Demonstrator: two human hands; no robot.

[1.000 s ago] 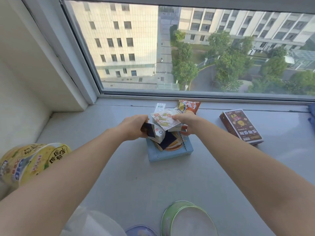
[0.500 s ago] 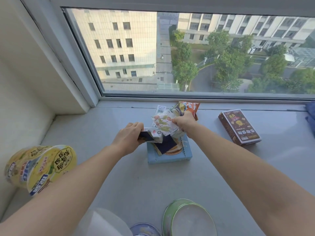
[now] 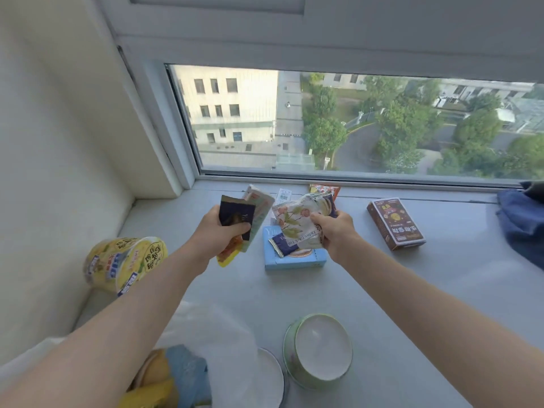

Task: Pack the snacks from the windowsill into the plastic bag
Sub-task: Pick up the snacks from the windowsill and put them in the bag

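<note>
My left hand (image 3: 219,237) grips a fan of small snack packets (image 3: 238,220), dark blue, pale green and orange, lifted above the windowsill (image 3: 397,290). My right hand (image 3: 337,231) grips a white flowered packet (image 3: 297,223) with more packets behind it. Both hands hover over a light blue box (image 3: 294,257) with a dark blue packet (image 3: 284,244) lying on it. A brown box (image 3: 396,223) lies to the right. The translucent plastic bag (image 3: 217,343) sits at the near left, with yellow and blue items inside.
A yellow noodle cup (image 3: 125,265) lies on its side by the left wall. A green-rimmed bowl (image 3: 319,350) and a white lid (image 3: 270,375) sit at the near edge. An orange packet (image 3: 323,189) and a white slip lie by the window. Blue cloth (image 3: 521,225) is at far right.
Both hands have lifted their packets off the blue box and moved apart, the left one to the left. The camera has tilted, bringing the plastic bag into view.
</note>
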